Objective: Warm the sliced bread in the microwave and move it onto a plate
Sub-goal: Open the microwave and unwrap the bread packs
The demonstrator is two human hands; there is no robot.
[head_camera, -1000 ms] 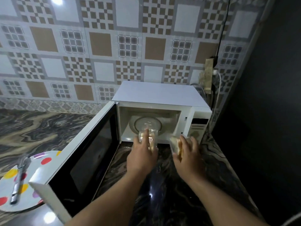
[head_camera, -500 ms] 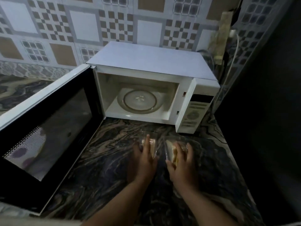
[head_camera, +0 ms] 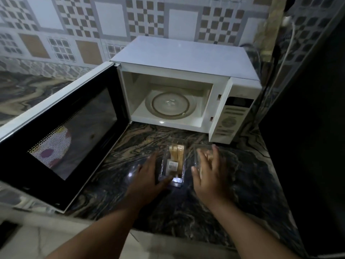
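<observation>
Bare forearms, sleeveless, no jewellery

Two bread packs (head_camera: 174, 161) (head_camera: 205, 156), one microwave (head_camera: 186, 85)

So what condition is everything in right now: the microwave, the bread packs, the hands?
Microwave door: swung wide open.
Turntable: bare, nothing on it.
Left bread container: on the counter, slices inside.
Right bread container: on the counter, under the hand.
Left hand: touching its container.
Right hand: fingers spread, open.
</observation>
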